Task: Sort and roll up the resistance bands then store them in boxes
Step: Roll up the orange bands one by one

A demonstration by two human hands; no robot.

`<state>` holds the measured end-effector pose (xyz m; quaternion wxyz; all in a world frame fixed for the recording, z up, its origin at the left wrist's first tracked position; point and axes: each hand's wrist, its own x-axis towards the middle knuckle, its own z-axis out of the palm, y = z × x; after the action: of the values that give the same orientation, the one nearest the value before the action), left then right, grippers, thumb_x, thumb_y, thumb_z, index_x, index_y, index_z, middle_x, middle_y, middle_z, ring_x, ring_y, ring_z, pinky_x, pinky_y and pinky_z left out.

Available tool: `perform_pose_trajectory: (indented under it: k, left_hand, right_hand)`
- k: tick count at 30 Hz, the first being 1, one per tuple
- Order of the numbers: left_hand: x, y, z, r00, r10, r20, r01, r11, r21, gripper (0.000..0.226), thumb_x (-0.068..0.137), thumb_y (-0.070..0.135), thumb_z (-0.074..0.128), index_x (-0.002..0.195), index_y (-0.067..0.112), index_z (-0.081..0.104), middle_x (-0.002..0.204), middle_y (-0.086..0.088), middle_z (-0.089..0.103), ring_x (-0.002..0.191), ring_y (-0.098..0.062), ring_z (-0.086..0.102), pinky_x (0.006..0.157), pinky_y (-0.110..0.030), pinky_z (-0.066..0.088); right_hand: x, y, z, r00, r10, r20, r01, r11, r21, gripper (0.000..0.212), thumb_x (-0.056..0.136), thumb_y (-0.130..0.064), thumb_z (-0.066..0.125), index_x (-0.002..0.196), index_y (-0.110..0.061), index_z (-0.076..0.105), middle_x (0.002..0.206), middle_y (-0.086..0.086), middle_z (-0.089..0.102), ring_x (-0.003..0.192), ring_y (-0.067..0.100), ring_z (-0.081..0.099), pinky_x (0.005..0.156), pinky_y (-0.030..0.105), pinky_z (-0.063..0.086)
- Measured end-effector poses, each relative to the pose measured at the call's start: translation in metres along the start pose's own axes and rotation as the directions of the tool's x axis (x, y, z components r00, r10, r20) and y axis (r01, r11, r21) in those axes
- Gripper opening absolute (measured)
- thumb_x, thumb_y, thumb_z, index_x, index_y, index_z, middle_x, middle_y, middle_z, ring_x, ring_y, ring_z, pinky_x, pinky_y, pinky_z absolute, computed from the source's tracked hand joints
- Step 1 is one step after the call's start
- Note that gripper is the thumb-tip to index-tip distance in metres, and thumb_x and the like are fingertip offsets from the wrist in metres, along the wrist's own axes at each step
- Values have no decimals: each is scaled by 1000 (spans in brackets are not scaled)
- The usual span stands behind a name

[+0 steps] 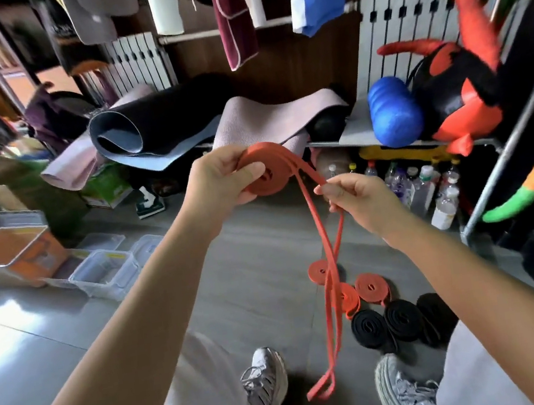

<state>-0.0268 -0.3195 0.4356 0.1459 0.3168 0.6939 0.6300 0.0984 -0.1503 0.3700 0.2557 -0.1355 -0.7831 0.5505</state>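
Left hand (221,179) grips flat spiral coil of orange resistance band (270,186), thumb across coil face. Right hand (357,196) pinches two loose strands just beside coil. Smooth rubbery tail hangs in long narrow loop, ending between shoes (265,384). On grey floor (251,273) below: three rolled orange bands (370,287) and three rolled black bands (369,327), clustered. Clear plastic boxes (104,275) at left, well apart.

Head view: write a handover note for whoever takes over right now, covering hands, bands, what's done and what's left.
Left hand grips the half-wound orange roll.
Right hand pinches its loose tail, which hangs down.
Done: three orange rolls and three black rolls lie on the floor.
Left: finish winding this band, then put all rolls into the clear boxes at left; no bands show in them.
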Motion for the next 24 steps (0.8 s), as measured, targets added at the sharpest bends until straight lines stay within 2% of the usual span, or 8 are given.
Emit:
perform_pose_trajectory:
  k: [3,5,7,10,13,17,21,24]
  left_hand:
    - [-8,0,-2,1000,-13,3,13,1000,29,22,84,2,64,89,24,64,78,9,70,76,-8,68,67,-27,58]
    - [-14,0,0,999,-7,41,4,997,79,27,83,-2,64,83,25,64,70,12,69,70,-7,66,69,-31,58]
    - [-20,-1,4,995,16,96,-35,981,189,29,81,-4,66,80,25,65,71,7,69,72,-12,66,72,-38,57]
    - [-28,-3,8,984,23,174,-83,936,341,21,79,-1,69,85,19,67,80,-3,69,78,-23,67,79,-44,56]
    - [-35,-9,10,977,12,211,-103,898,428,16,78,3,71,89,15,69,85,-10,71,82,-32,67,77,-47,56]
    - [-50,-27,21,984,-66,162,17,958,287,22,79,1,70,81,23,66,87,-17,70,74,-24,65,72,-42,56]
    - [-65,-51,33,963,-206,174,206,978,18,16,83,3,66,88,19,65,83,-3,68,74,-12,66,66,-30,57]
    - [-74,-65,41,948,-266,173,288,950,-118,13,86,6,63,96,14,65,89,-6,69,84,-19,67,69,-30,57]
  right_hand:
    - [-6,-3,3,998,17,62,-13,998,-66,10,89,-21,61,93,-15,68,72,4,61,68,11,56,72,26,44]
    - [-12,-8,9,995,17,100,-15,1000,-19,17,87,-12,63,103,-8,67,77,-2,64,66,-2,59,68,12,45]
    - [-17,-14,17,996,-27,86,23,999,47,25,83,-4,66,107,-10,67,83,-9,66,67,-11,61,67,6,45]
    - [-27,-11,24,994,-98,49,96,995,34,27,78,-3,71,96,-22,70,78,-15,68,68,-8,63,70,12,49]
    - [-40,2,26,996,-87,33,87,996,5,30,76,-5,73,81,-35,70,71,-18,70,70,-1,66,73,21,52]
    - [-56,13,26,999,-25,21,23,997,68,27,75,-9,73,80,-35,69,73,-16,72,75,6,69,80,29,55]
    - [-67,20,24,999,-24,-25,26,996,85,29,80,-6,69,84,-35,68,74,-18,72,77,5,69,78,26,56]
    - [-73,25,26,999,-16,-30,18,997,76,27,82,-6,68,85,-33,67,74,-15,72,75,4,69,74,21,55]
